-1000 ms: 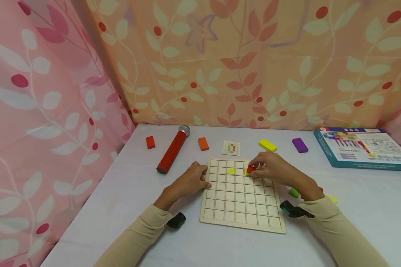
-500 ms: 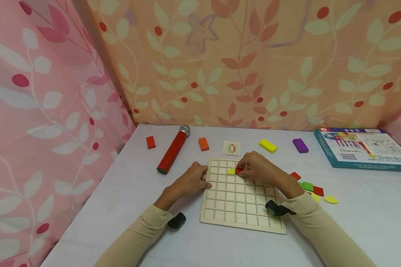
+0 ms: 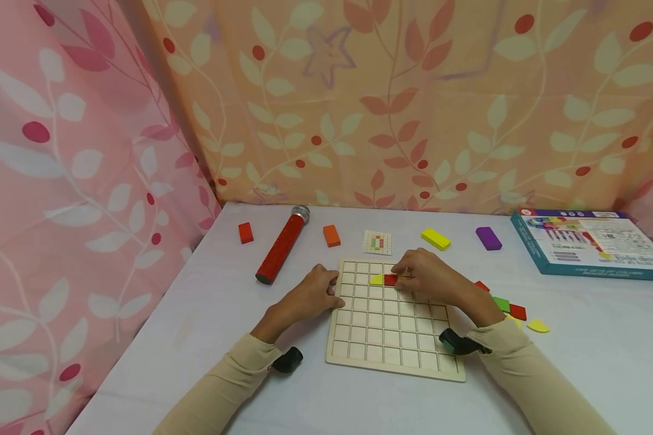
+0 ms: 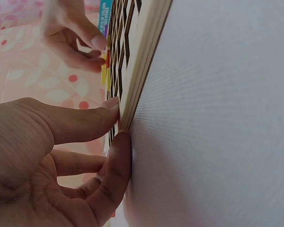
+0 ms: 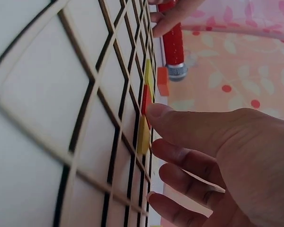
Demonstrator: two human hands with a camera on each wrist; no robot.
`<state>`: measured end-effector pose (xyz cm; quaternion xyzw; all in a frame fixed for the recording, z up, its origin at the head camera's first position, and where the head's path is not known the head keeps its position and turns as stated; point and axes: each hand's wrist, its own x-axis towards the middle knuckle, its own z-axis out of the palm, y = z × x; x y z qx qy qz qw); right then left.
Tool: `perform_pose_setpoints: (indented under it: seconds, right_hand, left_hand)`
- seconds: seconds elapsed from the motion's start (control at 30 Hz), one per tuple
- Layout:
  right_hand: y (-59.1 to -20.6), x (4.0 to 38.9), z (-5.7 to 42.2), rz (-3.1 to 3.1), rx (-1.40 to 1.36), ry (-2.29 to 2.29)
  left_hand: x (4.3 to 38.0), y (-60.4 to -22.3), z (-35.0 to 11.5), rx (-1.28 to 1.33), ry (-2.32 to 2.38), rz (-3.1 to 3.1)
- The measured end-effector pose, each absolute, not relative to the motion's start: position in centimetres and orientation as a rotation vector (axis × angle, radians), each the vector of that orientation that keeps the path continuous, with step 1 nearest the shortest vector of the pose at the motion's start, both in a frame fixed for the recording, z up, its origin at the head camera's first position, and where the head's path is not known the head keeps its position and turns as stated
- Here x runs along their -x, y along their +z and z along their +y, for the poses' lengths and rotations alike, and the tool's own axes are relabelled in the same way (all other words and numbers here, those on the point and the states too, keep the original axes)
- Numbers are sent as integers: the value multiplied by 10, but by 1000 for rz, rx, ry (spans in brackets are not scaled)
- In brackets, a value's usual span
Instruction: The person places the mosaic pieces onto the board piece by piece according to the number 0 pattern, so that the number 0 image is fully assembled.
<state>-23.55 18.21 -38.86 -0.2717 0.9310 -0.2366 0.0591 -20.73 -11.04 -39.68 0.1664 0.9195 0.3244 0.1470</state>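
Observation:
A pale wooden grid board (image 3: 392, 338) lies on the table. My left hand (image 3: 310, 296) pinches its left edge, thumb on the top face and a finger against the side, as the left wrist view shows. In the upper rows a red square tile (image 3: 390, 280) sits in a cell to the right of a yellow tile (image 3: 377, 280). My right hand (image 3: 430, 279) is over the board, its thumb (image 5: 163, 118) at the red tile and its other fingers loosely bent apart from it. In the right wrist view a second yellow tile (image 5: 143, 135) stands beside the red one, partly hidden from the head.
A small pattern card (image 3: 377, 242) lies behind the board. Also at the back are a red microphone (image 3: 282, 248), a red block (image 3: 245, 232), an orange block (image 3: 331, 235), a yellow block (image 3: 436, 238), a purple block (image 3: 488, 238) and a flat box (image 3: 593, 244). Several loose tiles (image 3: 518, 312) lie right of the board.
My right hand has moved the red tile left to the cell beside the first yellow tile, then drawn back slightly to the right. The left hand has stayed on the board's edge.

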Motion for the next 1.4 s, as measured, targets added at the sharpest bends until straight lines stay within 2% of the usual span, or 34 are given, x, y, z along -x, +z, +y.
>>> perform_pose_setpoints:
  seconds: [0.27, 0.53, 0.73, 1.03, 1.23, 1.4]
  right_hand:
    - [-379, 223, 225, 2801, 537, -809]
    - [-373, 216, 286, 2765, 406, -784]
    - [-373, 215, 316, 2734, 371, -742]
    - [-385, 217, 325, 2775, 348, -756]
    - [-388, 217, 321, 2784, 428, -771]
    - [-387, 217, 317, 2789, 353, -743]
  left_hand:
    - [208, -398, -110, -481, 924, 2651]
    - [208, -399, -111, -493, 941, 2650]
    - [208, -400, -112, -498, 944, 2648]
    - [208, -399, -110, -499, 945, 2649]
    - [207, -398, -110, -486, 939, 2647]
    - [206, -397, -110, -473, 940, 2649]
